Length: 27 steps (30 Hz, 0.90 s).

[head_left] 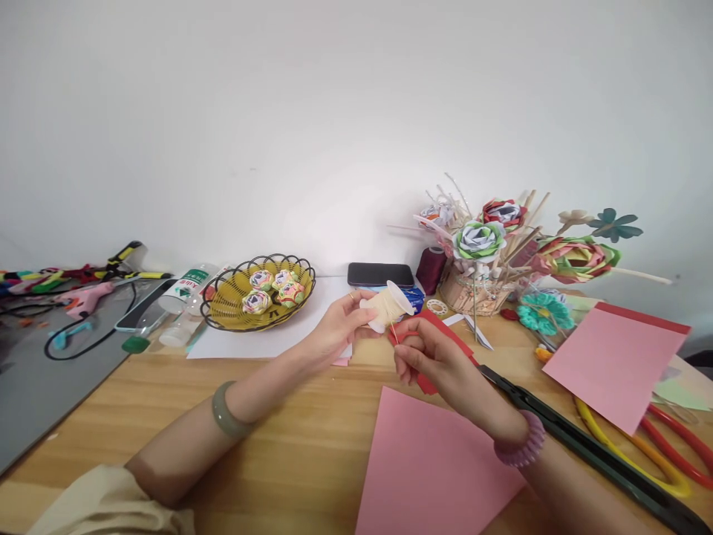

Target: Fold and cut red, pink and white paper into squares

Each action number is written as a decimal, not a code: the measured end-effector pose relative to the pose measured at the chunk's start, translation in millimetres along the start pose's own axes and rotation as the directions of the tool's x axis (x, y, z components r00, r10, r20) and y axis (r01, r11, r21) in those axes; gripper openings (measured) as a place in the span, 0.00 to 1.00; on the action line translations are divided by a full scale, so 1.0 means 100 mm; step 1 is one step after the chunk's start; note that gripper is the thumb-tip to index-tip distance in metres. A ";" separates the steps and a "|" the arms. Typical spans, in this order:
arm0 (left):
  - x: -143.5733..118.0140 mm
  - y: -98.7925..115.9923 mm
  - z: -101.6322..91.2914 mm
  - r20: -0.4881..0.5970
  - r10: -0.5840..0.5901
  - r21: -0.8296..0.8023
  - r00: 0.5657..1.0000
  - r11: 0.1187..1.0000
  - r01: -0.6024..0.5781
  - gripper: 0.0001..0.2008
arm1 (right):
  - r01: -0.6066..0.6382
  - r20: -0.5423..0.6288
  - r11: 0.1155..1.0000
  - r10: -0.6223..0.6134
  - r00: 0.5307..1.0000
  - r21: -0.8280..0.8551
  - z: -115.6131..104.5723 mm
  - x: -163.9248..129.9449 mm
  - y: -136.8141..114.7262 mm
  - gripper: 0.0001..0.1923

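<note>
Left hand (337,327) grasps white flanged spool (393,301) wound with pale yellow thread (382,306); right hand (428,354) pinches thin strand (394,331) in fingertips. Flat pink paper sheet (426,468) lies nearby on wooden tabletop (290,446).

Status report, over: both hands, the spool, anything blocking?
Left hand gripping tilted spool. Right hand pinching its thread. Nothing seen blocking either; front pink sheet lies beneath right hand's side.

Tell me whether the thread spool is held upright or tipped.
Tipped, nearly sideways: in the left hand, the thread spool has its round flanges at left and right rather than top and bottom.
</note>
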<state>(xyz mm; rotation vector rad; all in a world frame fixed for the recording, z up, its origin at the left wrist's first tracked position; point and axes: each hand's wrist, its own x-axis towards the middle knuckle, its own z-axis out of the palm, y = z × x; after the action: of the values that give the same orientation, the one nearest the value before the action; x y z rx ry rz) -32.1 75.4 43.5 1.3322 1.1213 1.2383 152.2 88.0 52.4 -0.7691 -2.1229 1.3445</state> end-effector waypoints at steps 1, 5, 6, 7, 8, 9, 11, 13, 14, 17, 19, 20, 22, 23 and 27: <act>-0.02 0.01 0.00 0.076 -0.036 -0.086 0.996 0.995 0.043 0.21 | -0.007 0.022 1.000 0.007 1.000 -0.006 -0.04 0.02 0.04 0.14; -0.07 0.07 -0.07 0.371 -0.095 -0.181 0.924 0.968 0.172 0.21 | -0.043 0.025 0.989 0.047 0.999 -0.140 -0.23 0.07 0.16 0.14; -0.08 0.08 -0.10 0.411 -0.072 -0.128 0.909 0.982 0.135 0.20 | -0.054 -0.003 0.982 0.054 0.999 -0.183 -0.28 0.07 0.16 0.13; -0.08 0.10 -0.12 0.447 -0.045 -0.056 0.893 0.995 0.078 0.19 | -0.065 -0.041 0.973 0.058 0.997 -0.221 -0.32 0.06 0.15 0.12; -0.08 0.10 -0.14 0.479 -0.022 0.032 0.877 0.999 0.007 0.17 | -0.076 -0.083 0.965 0.056 0.995 -0.252 -0.36 0.05 0.13 0.11; -0.07 0.10 -0.15 0.495 -0.002 0.129 0.869 0.989 -0.071 0.16 | -0.084 -0.123 0.958 0.052 0.991 -0.274 -0.38 0.04 0.10 0.11; -0.06 0.08 -0.15 0.467 0.038 0.292 0.883 0.936 -0.195 0.16 | -0.091 -0.185 0.951 0.036 0.982 -0.297 -0.40 0.02 0.02 0.11; -0.05 0.03 -0.12 0.353 0.107 0.396 0.929 0.883 -0.252 0.17 | -0.083 -0.208 0.953 0.021 0.978 -0.293 -0.37 -0.01 -0.04 0.12; -0.04 0.01 -0.10 0.273 0.143 0.427 0.951 0.868 -0.253 0.17 | -0.075 -0.210 0.956 0.015 0.978 -0.282 -0.35 -0.01 -0.06 0.12; -0.03 -0.07 -0.03 0.058 0.210 0.431 0.976 0.877 -0.214 0.16 | -0.070 -0.212 0.971 0.020 0.977 -0.230 -0.23 -0.03 -0.05 0.13; -0.03 -0.10 0.03 -0.028 0.221 0.342 0.975 0.918 -0.199 0.15 | -0.086 -0.234 0.980 0.042 0.971 -0.180 -0.16 -0.02 -0.01 0.15; -0.03 -0.11 0.05 -0.070 0.215 0.280 0.974 0.941 -0.188 0.15 | -0.093 -0.250 0.984 0.052 0.967 -0.151 -0.14 -0.01 0.01 0.16; -0.04 -0.12 0.10 -0.157 0.173 0.157 0.972 0.976 -0.148 0.15 | -0.094 -0.287 0.991 0.063 0.956 -0.096 -0.10 0.00 0.05 0.17; -0.05 -0.13 0.13 -0.182 0.137 0.092 0.974 0.988 -0.122 0.16 | -0.090 -0.301 0.993 0.065 0.951 -0.072 -0.09 0.01 0.06 0.18; -0.07 -0.15 0.19 -0.158 -0.016 -0.245 0.987 0.969 -0.024 0.19 | -0.088 -0.318 0.996 0.086 0.944 0.008 -0.06 0.02 0.07 0.20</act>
<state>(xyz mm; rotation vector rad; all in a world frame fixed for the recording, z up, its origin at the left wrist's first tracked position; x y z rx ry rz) -13.7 68.6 27.3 1.0637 1.0347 1.4567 156.0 95.3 48.4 -1.0190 -1.8578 1.1665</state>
